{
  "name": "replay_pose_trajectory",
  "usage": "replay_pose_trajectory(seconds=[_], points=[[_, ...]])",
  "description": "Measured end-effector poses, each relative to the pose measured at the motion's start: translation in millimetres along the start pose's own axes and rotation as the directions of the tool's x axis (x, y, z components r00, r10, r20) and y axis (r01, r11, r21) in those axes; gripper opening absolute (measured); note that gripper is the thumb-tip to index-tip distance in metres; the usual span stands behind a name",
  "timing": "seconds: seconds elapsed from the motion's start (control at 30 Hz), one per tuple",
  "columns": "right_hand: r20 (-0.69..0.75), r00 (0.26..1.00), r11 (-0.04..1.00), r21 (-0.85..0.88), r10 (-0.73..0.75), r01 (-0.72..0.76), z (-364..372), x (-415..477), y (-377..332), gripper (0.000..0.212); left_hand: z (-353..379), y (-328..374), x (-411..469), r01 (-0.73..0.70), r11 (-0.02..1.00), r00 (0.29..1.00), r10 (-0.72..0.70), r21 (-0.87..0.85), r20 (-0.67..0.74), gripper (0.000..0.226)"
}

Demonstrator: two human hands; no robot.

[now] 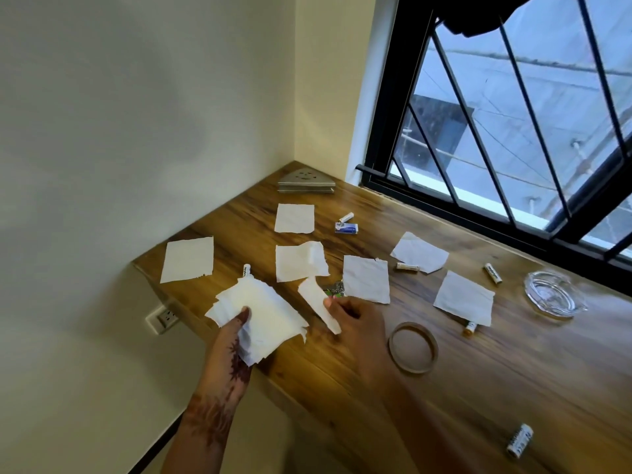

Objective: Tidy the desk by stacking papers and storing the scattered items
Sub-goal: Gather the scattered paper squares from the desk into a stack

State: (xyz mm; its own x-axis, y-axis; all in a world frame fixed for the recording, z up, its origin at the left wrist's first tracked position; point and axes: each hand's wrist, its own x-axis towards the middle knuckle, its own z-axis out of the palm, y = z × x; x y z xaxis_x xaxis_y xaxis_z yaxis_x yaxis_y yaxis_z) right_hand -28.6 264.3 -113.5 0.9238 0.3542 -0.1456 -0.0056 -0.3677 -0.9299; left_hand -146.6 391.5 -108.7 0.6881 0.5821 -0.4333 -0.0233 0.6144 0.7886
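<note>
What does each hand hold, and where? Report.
The left hand grips the paper stack by its near edge; right hand pinches a loose paper at its right edge.

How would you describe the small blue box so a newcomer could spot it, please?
Start at the barred window beside the wooden desk. Near the far corner, right of the farthest white paper square, lies the small blue box. Nothing else on the desk is blue.

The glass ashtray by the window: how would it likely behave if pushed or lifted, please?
The glass ashtray looks thick-walled, so probably heavy for its size. It sits low and wide on the wooden desk, so it would likely slide rather than tip. Being glass, it could chip if dropped.
</note>
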Motion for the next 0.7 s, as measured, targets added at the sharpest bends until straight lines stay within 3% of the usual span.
replay_pose_trajectory(seconds=[0.13,0.3,0.4,0.53,0.6,0.7], points=[[-0.017,0.998,0.998,-0.003,-0.064,0.064,7.1,2.3,-31.8,0.027,8.8,-5.5,-0.3,0.018,1.0,0.998,-0.017,-0.001,0.061,0.023],[0.031,0.973,0.958,-0.173,-0.228,0.23,23.1,-2.9,-46.8,0.027,23.7,-7.3,2.2,0.075,0.997,0.993,-0.076,0.015,0.088,0.024],[0.168,0.95,0.938,-0.184,-0.265,0.294,35.3,-9.0,-44.6,0.031,34.9,-3.6,6.4,0.072,0.997,0.993,-0.075,0.03,0.093,0.038],[0.243,0.928,0.913,-0.226,-0.284,0.339,39.2,-6.5,-40.9,0.029,50.7,5.0,11.9,0.1,0.994,0.995,-0.101,-0.05,-0.019,0.059],[0.273,0.918,0.913,-0.21,-0.288,0.349,37.1,-1.0,-41.4,0.028,50.6,6.6,16.5,0.099,0.995,0.995,-0.098,0.032,-0.037,0.072],[0.237,0.927,0.918,-0.205,-0.289,0.339,26.3,14.5,-39.6,0.027,45.5,8.7,17.2,0.099,0.99,0.995,-0.097,0.101,-0.027,0.047]])
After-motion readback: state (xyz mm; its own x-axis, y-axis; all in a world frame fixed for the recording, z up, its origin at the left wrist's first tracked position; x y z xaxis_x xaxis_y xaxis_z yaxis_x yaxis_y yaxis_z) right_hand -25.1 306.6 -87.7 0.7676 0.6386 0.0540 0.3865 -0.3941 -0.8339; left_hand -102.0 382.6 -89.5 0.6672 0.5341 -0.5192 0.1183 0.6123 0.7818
